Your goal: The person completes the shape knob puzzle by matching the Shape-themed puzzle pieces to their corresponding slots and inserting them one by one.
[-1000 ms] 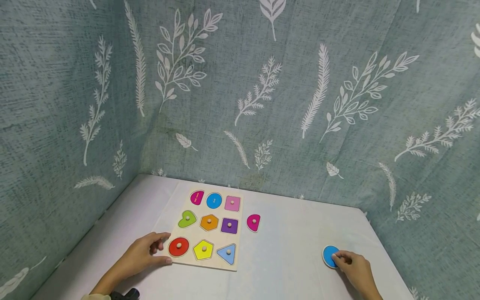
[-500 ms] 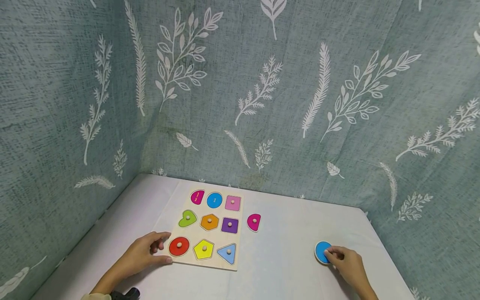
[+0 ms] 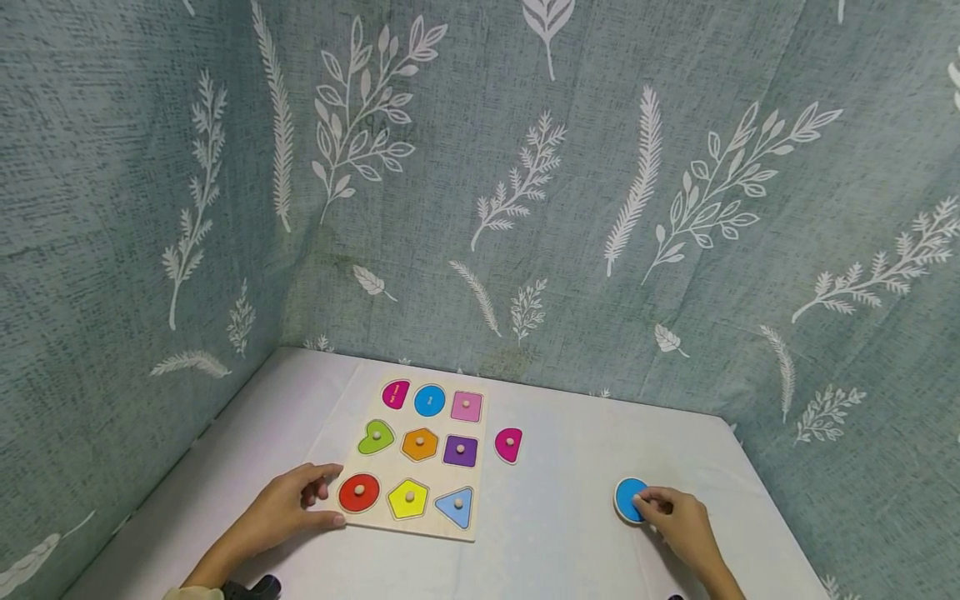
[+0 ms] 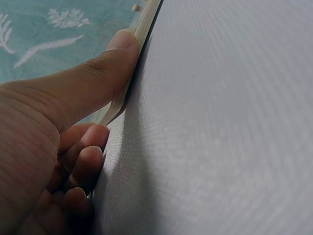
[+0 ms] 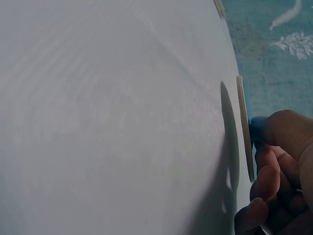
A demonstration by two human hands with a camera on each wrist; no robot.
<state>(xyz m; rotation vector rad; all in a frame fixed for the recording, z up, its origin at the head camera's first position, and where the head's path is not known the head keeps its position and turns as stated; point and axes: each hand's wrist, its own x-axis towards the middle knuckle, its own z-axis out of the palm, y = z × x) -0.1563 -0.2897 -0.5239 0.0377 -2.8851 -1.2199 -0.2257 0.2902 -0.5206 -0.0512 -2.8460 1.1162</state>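
Note:
A wooden peg puzzle board lies on the table, bearing several coloured knobbed shapes. My left hand holds its near left corner, thumb on the front edge and index finger at the left side. In the left wrist view the thumb presses against the board's edge, with other fingers curled below. Off to the right, my right hand pinches the knob of a blue round puzzle piece. The right wrist view has this blue round piece raised slightly off the cloth, its shadow beside it.
A magenta half-round piece lies just right of the board. Two bare printed recesses, a magenta half-round and a blue circle, sit in the board's back row. Leaf-patterned fabric walls the white-covered table.
My right hand has carried the blue round piece leftward and slightly away from me, closer to the board. The left hand and the board have stayed in place.

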